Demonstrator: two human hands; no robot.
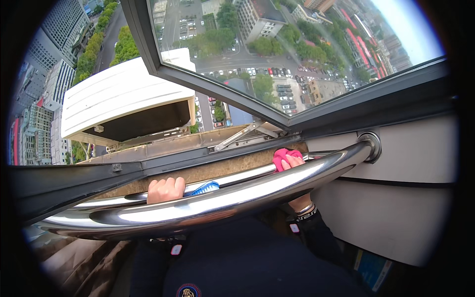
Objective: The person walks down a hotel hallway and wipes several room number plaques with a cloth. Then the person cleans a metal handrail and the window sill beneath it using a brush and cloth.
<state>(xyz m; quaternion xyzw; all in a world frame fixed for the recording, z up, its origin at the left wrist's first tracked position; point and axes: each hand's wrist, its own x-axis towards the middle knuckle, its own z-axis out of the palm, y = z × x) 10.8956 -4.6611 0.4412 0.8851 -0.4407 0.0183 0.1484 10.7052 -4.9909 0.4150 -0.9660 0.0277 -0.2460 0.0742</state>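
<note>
My left hand (166, 190) curls over the rear steel rail (237, 177), knuckles up, behind the thicker front steel handrail (222, 205). Just right of its knuckles, a blue and white item (206, 188) shows between the two rails; the front one hides its lower part, so I cannot tell whether it touches the hand. Farther right, my right hand (293, 162) presses a crumpled pink cloth (284, 156) against the rear rail near its right end. The front handrail crosses before my right wrist.
An outward-opened window sash (237, 97) in a dark frame hangs above, on a metal stay hinge (241, 135). Beyond the stone sill (237, 161), a white outdoor housing (130, 96) sits over a deep drop to streets and parked cars. A grey wall panel (408, 156) bounds the right.
</note>
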